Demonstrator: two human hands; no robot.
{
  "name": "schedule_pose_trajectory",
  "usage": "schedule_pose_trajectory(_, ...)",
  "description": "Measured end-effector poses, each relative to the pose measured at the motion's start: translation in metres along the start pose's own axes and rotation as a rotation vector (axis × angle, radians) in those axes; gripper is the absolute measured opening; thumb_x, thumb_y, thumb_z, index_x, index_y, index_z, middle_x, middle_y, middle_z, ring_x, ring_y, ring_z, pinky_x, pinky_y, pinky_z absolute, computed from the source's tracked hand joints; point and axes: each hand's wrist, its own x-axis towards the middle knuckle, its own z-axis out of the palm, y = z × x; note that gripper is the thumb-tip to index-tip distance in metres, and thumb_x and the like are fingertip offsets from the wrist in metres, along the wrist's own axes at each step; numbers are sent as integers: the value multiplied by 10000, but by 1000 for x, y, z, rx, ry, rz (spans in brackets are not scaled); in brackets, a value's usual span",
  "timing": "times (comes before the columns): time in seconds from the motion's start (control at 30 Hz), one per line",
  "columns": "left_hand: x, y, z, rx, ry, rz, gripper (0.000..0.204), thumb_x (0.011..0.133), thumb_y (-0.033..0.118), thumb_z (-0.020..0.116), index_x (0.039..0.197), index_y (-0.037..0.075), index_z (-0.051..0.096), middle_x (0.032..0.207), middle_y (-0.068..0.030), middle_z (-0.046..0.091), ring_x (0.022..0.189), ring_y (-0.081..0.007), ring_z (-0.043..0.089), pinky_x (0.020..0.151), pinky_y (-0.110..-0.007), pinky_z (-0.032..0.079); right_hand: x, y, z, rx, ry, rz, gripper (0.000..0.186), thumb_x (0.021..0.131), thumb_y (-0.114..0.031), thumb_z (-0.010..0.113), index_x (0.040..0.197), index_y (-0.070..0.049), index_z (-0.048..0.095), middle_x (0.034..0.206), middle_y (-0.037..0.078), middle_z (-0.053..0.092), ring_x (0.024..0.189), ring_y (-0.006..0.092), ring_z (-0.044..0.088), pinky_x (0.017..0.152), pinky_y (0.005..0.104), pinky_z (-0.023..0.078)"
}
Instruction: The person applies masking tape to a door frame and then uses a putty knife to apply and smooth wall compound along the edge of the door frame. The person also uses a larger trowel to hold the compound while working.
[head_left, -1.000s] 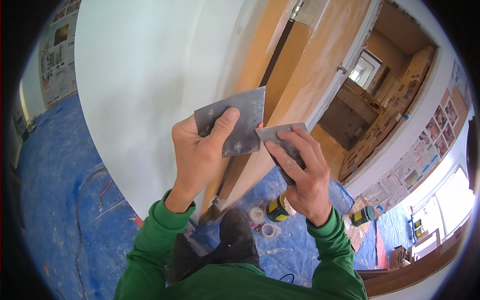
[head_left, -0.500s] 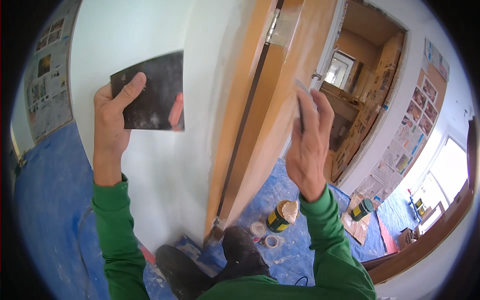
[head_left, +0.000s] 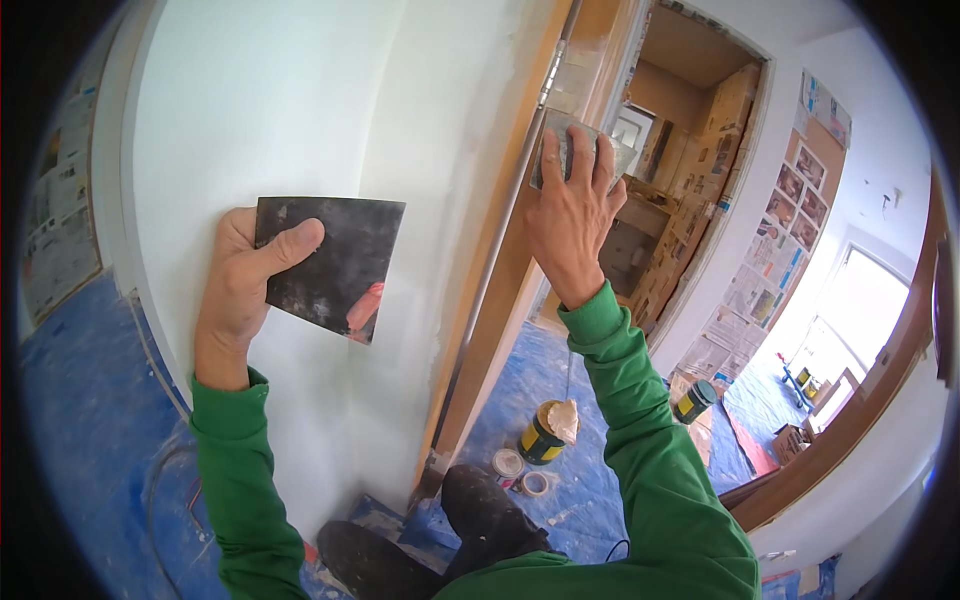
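Observation:
My left hand (head_left: 240, 275) grips a thin black square plate (head_left: 325, 245) by its left edge, thumb lying across its face. Near the plate's lower right edge sits a dab of pink putty (head_left: 366, 307). My right hand (head_left: 572, 230) is raised at the wooden door edge (head_left: 512, 270), fingers spread across a flat greyish scraper blade (head_left: 622, 155). The blade lies against or very close to the upper wood, just right of a metal hinge (head_left: 553, 72); exact contact cannot be told.
A pale wall (head_left: 290, 120) stands at left. Blue sheeting (head_left: 90, 420) covers the floor. An opened tin (head_left: 541, 443), a small white tub (head_left: 507, 463) and a tape roll (head_left: 535, 484) stand near my knees. Another dark tin (head_left: 696, 401) is farther right. Newspaper (head_left: 735, 320) covers the wall beside the doorway.
My right hand has moved left and turned, bringing the scraper blade flat over the wood near the hinge. My left hand with the black plate sits lower and farther right in view.

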Motion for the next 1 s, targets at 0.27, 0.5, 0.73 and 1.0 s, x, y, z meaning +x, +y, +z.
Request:
schedule_pose_trajectory(0.27, -1, 2, 2, -18, -22, 15, 211, 890, 201, 723, 869, -9, 726, 812, -39, 713, 712, -94, 613, 695, -252, 476, 4, -4, 6, -89, 6, -15, 601, 762, -72, 657, 1350, -88, 533, 1448, 133, 418, 1410, 412, 299, 1009, 672, 309)
schedule_pose_trajectory(0.5, -1, 0, -1, -21, -28, 14, 187, 892, 178, 724, 871, -7, 737, 790, -44, 719, 697, -86, 622, 676, -238, 477, 6, -3, 7, -107, 10, -28, 597, 768, -64, 657, 1351, -91, 534, 1441, 133, 418, 1410, 405, 294, 1009, 666, 311)
schedule_pose_trajectory(0.73, -3, 0, 1, -24, -16, 20, 190, 896, 175, 719, 872, -13, 732, 799, -54, 723, 702, -94, 630, 682, -246, 486, 7, -5, 7, -117, 5, -19, 572, 782, -78, 663, 1342, -95, 545, 1431, 149, 413, 1398, 395, 296, 1018, 639, 310)
schedule_pose_trajectory(1.0, -4, 2, -1, -15, -46, 17, 205, 900, 185, 716, 887, -19, 726, 807, -60, 720, 705, -100, 635, 684, -242, 491, 6, -6, 5, -155, 5, -29, 544, 807, -91, 638, 1343, -90, 542, 1420, 167, 421, 1389, 394, 306, 1011, 625, 311)
